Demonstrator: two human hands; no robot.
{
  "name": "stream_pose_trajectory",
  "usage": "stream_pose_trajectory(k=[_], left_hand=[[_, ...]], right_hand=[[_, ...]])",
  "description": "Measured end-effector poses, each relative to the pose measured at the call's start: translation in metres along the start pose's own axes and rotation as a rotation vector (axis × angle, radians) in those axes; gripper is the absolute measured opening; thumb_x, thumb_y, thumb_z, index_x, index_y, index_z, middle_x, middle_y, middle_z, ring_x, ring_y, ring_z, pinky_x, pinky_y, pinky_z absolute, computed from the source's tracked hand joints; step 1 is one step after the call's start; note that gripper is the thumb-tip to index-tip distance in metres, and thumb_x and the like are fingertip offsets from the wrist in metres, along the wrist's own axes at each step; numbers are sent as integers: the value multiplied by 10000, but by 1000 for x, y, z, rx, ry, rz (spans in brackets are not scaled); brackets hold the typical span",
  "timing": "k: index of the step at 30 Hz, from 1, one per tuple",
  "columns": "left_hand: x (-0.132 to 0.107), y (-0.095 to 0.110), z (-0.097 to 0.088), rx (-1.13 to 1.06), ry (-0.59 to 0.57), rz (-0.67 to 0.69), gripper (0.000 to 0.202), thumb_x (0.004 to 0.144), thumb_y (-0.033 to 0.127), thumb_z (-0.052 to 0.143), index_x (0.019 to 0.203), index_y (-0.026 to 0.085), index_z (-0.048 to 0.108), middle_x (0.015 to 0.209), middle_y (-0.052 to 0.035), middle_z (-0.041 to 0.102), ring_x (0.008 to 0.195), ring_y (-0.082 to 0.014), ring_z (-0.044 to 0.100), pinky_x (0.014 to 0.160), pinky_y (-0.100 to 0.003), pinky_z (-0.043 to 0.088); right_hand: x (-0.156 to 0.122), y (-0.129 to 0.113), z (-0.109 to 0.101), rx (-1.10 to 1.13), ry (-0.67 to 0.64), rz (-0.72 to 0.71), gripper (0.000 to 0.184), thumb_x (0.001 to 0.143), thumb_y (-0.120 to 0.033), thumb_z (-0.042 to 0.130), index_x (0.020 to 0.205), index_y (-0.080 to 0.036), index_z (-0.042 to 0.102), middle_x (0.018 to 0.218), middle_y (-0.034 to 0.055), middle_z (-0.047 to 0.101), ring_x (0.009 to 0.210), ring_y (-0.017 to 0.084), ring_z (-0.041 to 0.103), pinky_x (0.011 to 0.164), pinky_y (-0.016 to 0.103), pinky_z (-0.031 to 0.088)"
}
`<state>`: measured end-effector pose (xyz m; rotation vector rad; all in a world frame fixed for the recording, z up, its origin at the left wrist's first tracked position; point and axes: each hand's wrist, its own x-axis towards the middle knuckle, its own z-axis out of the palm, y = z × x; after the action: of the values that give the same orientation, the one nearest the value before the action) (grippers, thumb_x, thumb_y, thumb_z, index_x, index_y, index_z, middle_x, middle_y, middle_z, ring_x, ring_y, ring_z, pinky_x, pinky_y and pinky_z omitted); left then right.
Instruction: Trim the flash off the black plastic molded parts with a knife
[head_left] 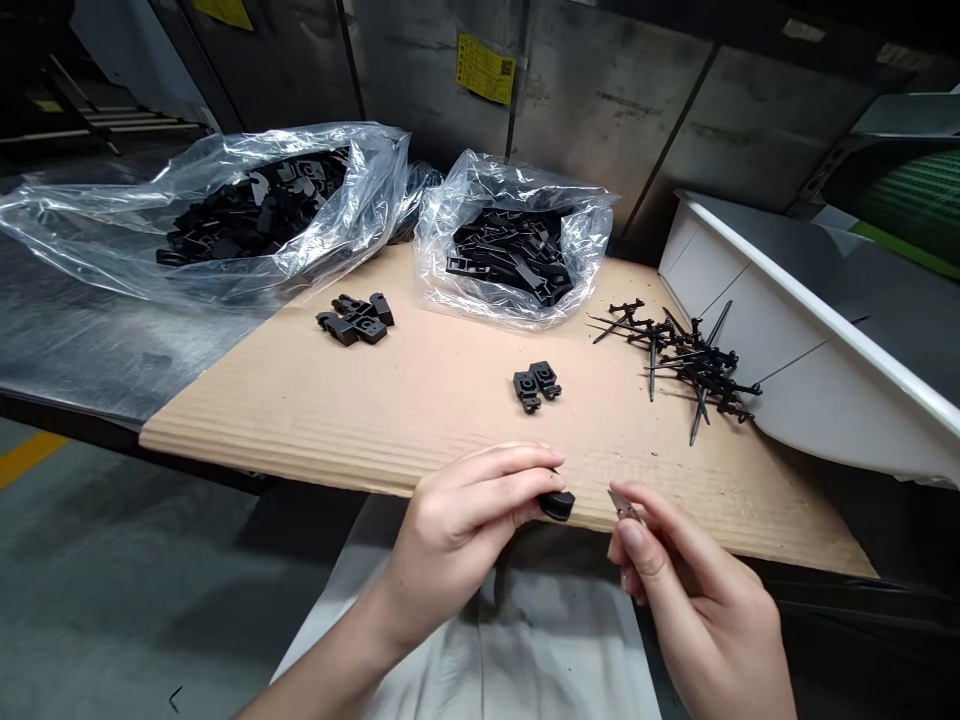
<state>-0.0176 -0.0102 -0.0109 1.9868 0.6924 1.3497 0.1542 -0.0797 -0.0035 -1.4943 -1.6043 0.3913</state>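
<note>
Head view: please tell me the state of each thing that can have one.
Left bare hand, closed on small black plastic part
Right bare hand, pinching small pointed metal blade
Left transparent plastic bag, open
Right transparent plastic bag, open
White plastic bin, open-topped
Brown cardboard sheet, lying flat
Thin black branched pieces, heaped loosely
Black blocky parts, lying loose

You have a black part [556,506] in your left hand [469,505] and a silvery-grey blade [623,505] in your right hand [705,600]. Your cardboard [435,390] is tan, the tray [810,400] white, the label [486,68] yellow with dark print, the floor [97,590] grey-green with a yellow stripe [30,455].
</note>
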Motion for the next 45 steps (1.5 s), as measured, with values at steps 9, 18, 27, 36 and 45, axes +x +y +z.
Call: stream_pose_trajectory(k=[9,18,27,36,45], left_hand=[[-4,-7,3,123,-26,200,260,786,-23,535,975,114,649,1015,-121,665,1025,-213,569,897,-343,469],[-6,-12,4,184,-74,274,231,819,13,498,979,97,641,976,-142,673,1030,-215,569,885,-345,475],[-4,-7,1,101,-135,216,259,845,12,437,986,86,641,995,-137,682,1019,-182,602,898,-259,476],[-1,-2,4,168,-89,131,215,816,54,522,971,108,660,956,-98,711,956,-183,645,886,-247,502],[0,-3,5,143,-75,133,209,799,39,540,960,105,656,916,-88,719,926,-167,654,868,-207,494]], right_hand=[[5,-9,12,24,-7,-33,168,845,-143,484,829,-195,642,630,-3,584,540,105,542,526,198,442],[13,-6,0,-20,-207,-4,174,862,-195,464,770,-187,611,582,-25,545,515,89,523,511,173,417],[29,-5,-12,302,-553,309,306,870,-341,439,683,-153,591,518,-48,357,448,62,295,383,194,219],[18,-13,-15,481,-668,391,304,831,-393,492,758,-160,673,500,-18,501,435,71,411,406,183,344],[1,-3,-2,140,43,200,228,721,-227,634,943,-264,668,576,-51,554,467,71,506,472,160,446]])
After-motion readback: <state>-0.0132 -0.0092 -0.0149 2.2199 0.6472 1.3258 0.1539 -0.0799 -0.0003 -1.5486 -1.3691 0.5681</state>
